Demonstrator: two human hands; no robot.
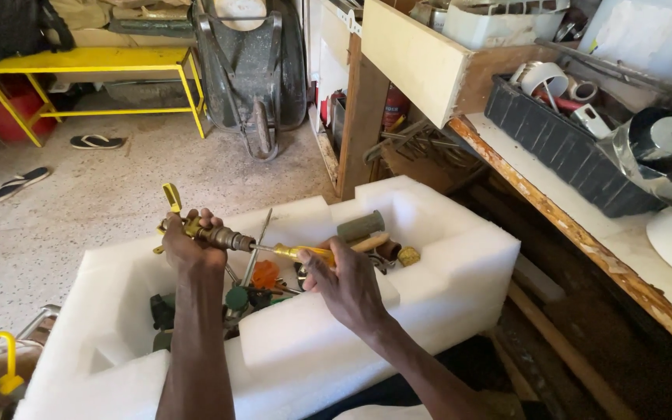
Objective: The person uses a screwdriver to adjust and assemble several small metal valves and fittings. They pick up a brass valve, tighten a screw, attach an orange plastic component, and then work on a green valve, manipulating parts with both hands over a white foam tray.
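Far left of the white foam box, a yellow bench stands on the floor with sandals near it. Over the box's left half, the left hand is clenched around a brass valve fitting with a yellow lever. Moving right, a yellow-handled screwdriver has its shaft pushed into the fitting's end, and the right hand is wrapped tight round the handle, above the middle of the box. The tip is hidden inside the fitting, so how well it is seated is unclear. The risk as I read it: the blade slips under pressure and jabs the left palm, or the fitting twists loose and drops among the tools in the box. Right of the box, a workbench carries a dark tray.
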